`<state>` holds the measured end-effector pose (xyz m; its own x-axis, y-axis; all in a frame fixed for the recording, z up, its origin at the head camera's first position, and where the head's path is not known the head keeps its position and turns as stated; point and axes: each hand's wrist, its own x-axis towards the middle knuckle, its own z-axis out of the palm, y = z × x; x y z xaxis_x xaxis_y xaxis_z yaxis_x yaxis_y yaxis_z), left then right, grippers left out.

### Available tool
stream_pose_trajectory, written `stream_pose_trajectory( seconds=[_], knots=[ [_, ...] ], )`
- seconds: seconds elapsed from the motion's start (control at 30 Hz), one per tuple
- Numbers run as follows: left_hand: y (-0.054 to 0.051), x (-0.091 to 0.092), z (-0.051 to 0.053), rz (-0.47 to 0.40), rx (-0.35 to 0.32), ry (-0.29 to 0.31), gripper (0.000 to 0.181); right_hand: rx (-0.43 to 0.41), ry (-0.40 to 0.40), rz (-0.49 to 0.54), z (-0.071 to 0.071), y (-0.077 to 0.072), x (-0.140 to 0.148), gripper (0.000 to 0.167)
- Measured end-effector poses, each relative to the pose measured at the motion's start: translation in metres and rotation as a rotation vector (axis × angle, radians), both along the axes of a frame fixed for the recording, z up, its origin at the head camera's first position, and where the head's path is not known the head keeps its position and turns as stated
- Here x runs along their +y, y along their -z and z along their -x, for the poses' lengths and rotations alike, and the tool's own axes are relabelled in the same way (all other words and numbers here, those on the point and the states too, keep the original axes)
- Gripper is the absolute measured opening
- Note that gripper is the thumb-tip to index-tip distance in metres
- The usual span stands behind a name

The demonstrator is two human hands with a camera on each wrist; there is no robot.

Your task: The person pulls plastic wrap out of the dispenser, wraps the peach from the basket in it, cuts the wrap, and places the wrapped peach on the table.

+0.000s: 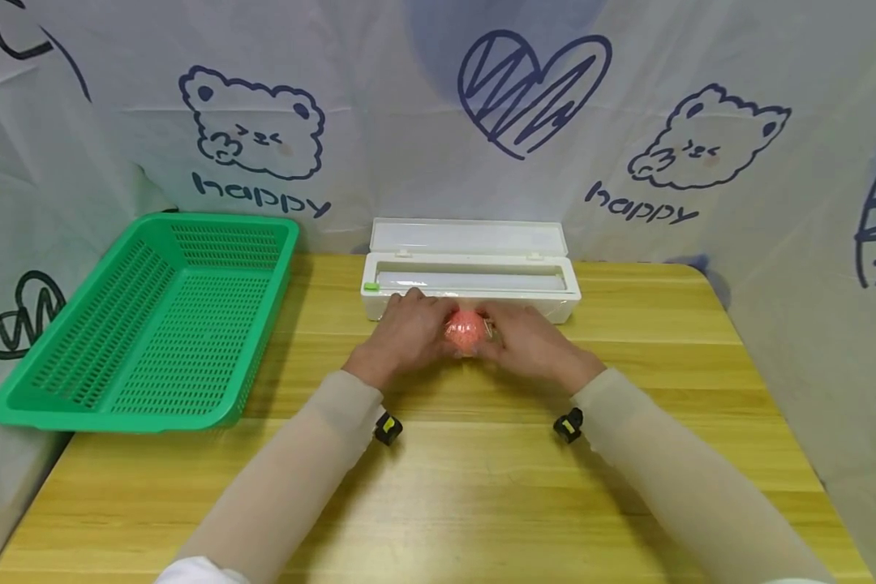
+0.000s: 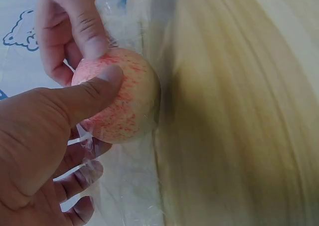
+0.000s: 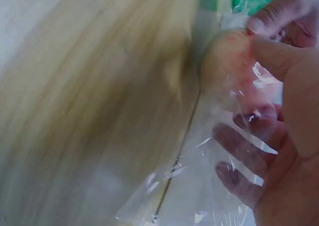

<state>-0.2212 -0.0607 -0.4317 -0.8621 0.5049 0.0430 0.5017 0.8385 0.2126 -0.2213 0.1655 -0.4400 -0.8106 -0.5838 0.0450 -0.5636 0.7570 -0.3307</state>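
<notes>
A pinkish-red streaked apple is held between both hands, just in front of a white cling film box. My left hand grips its left side; the left wrist view shows the thumb lying over the apple. From the other side my right hand holds it, thumb against the skin. Clear plastic film spreads around and under the apple. In the right wrist view the film also covers several right fingertips. The apple's underside is hidden.
The box's lid stands raised at the back, a film roll inside and a small green slider at its left. A green plastic basket stands at the left of the wooden table. A printed cloth hangs behind.
</notes>
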Motion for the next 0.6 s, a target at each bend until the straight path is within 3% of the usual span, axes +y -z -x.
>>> stream_pose_trajectory(
  seconds=[0.2,0.4,0.6],
  knots=[
    [-0.004,0.000,0.002,0.027,-0.004,0.015,0.060,0.078,-0.012,0.068,0.002,0.005,-0.004,0.067],
    [-0.002,-0.002,0.004,-0.017,-0.030,0.045,0.044,0.058,-0.037,0.132,0.007,0.005,-0.005,0.060],
    [-0.002,-0.004,0.007,-0.029,-0.045,0.064,0.041,0.035,-0.048,0.152,0.011,0.006,-0.005,0.059]
  ],
)
